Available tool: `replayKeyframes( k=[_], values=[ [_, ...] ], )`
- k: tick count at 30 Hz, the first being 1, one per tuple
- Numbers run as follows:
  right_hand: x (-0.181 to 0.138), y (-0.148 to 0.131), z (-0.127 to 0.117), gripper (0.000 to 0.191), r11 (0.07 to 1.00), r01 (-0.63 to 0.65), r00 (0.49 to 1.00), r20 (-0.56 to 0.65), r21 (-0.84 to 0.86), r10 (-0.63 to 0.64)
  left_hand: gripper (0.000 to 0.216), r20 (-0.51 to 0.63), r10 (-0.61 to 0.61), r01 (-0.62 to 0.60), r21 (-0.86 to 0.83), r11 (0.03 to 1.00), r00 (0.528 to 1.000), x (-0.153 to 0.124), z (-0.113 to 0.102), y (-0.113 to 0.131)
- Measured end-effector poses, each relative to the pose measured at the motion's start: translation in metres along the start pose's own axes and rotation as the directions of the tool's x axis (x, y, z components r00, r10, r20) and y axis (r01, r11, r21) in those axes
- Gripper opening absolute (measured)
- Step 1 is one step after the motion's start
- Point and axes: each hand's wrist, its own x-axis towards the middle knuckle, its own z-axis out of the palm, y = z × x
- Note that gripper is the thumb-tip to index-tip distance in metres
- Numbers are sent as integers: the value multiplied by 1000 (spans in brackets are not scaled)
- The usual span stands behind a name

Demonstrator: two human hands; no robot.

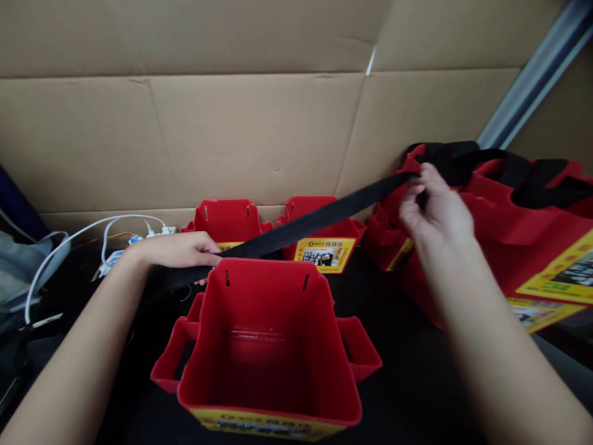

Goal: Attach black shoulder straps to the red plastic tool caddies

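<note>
Head view showed a black strap [315,219] pulled out in a straight line between both hands. The left hand [178,250] was closed over the strap's lower end, fingers wrapped and thumb on top. The right hand [433,207] pinched the upper end between its fingertips, higher and farther off.

Just beside the left hand and below the strap stood an open red box [273,346] on the dark tabletop [407,371], with two narrow slots [306,282] in the wall nearest the strap. Beyond the left hand sat two more red boxes [227,219] [345,230] against a cardboard wall [254,136]. Beside and behind the right hand lay a pile of red bags [523,235] with black handles. A white cable [92,228] trailed outward of the left hand.

The step in hand looked like drawing one strap free and holding it taut over the box. Handling it further would call for a firm grip at both ends, since the middle hung unsupported.
</note>
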Motion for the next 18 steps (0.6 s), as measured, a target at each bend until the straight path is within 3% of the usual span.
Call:
replayKeyframes(
  k=[2,4,5,7,8,10,13,14,16,18],
  values=[
    [2,-5,-5,20,999,45,998,-38,-11,-46,33,-131,-25,39,106,994,991,-1,-3,2],
    [-10,-3,0,11,996,37,999,15,-86,-36,36,-304,25,38,201,979,952,4,-1,8],
    [-20,0,6,8,985,34,996,84,-167,-20,35,-369,72,21,242,970,927,7,2,11],
    [-44,10,23,20,946,73,966,258,-317,12,30,-444,169,-29,304,952,880,16,11,19],
    [-56,17,31,26,854,245,896,443,-458,-20,28,-463,211,-62,316,947,861,20,16,23],
    [-78,31,46,34,696,535,721,689,-479,-80,26,-459,286,-158,297,942,841,26,25,29],
    [-98,52,58,42,669,687,383,924,-283,-2,26,-375,368,-316,195,929,851,33,32,32],
    [-101,57,60,41,677,696,301,953,-240,28,26,-344,374,-345,144,928,862,34,33,32],
    [-104,64,62,31,663,717,227,971,-214,68,24,-329,333,-337,48,940,884,36,33,31],
    [-103,64,61,19,636,734,248,966,-239,77,25,-337,257,-278,-15,961,906,35,31,30]
  ],
)
